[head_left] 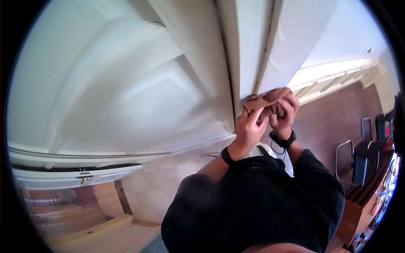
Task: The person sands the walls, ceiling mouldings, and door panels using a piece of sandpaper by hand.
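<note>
Both of my hands are raised at the end of a white frame post (280, 46). They hold a crumpled brown cloth (268, 100) between them. My left hand (252, 126) grips its lower left part with bent fingers. On the right, my right hand (286, 110) has its fingers curled round the bunched cloth. The cloth's upper edge lies against the lower end of the post. Dark bands circle both wrists. Part of the cloth is hidden behind my fingers.
A large white panelled surface (156, 97) fills the left. At lower left is a white door edge (109, 173) with a handle (85, 178). Black chairs with metal frames (366, 158) and a wooden cabinet (356, 215) stand at the right.
</note>
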The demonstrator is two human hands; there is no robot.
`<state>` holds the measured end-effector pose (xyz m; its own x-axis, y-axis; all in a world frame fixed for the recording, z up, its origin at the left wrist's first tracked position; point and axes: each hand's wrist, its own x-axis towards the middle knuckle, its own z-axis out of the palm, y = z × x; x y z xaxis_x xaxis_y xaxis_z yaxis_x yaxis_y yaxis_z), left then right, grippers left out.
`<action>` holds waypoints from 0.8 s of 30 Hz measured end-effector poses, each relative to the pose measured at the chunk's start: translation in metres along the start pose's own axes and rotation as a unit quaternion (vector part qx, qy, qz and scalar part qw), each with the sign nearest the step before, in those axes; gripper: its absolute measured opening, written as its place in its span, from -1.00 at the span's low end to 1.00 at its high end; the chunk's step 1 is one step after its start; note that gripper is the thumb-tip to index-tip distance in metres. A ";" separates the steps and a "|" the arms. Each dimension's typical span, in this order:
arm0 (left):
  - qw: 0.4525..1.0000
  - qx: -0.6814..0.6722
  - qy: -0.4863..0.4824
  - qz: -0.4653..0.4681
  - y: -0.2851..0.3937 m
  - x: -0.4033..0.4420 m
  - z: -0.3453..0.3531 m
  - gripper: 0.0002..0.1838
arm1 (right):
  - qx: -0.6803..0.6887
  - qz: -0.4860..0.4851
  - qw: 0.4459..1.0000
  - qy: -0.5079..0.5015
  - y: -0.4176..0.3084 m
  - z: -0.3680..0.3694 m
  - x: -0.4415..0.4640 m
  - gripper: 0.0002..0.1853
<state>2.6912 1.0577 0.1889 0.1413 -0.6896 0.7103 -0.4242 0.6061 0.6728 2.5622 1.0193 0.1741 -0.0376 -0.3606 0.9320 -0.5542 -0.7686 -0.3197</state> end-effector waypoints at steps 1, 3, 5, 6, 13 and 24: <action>0.999 0.030 -0.032 0.019 -0.004 0.000 0.003 -0.51 | -0.019 0.001 1.000 -0.008 0.001 -0.005 0.007 -0.49; 0.996 0.056 -0.030 0.061 0.002 0.006 0.006 -0.50 | 0.027 -0.004 1.000 -0.002 0.005 -0.009 0.025 -0.50; 0.989 0.114 -0.057 0.081 0.034 0.039 -0.005 -0.50 | 0.078 -0.003 0.997 0.028 0.010 -0.007 0.042 -0.52; 0.989 0.107 -0.077 0.066 0.039 0.047 -0.003 -0.50 | 0.080 -0.013 0.996 0.044 0.012 -0.006 0.051 -0.54; 0.981 0.104 0.061 0.154 0.060 0.073 0.048 -0.52 | 0.373 0.041 0.927 0.023 0.041 0.000 0.104 -0.57; 0.965 0.259 0.029 0.004 0.064 0.033 0.077 -0.47 | 0.570 0.142 0.791 -0.172 0.087 0.008 0.046 -0.58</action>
<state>2.6000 1.0431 0.2389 0.1793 -0.6532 0.7357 -0.8137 0.3218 0.4840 2.5189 0.9311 0.1880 0.3104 -0.5753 0.7568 0.5542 -0.5373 -0.6358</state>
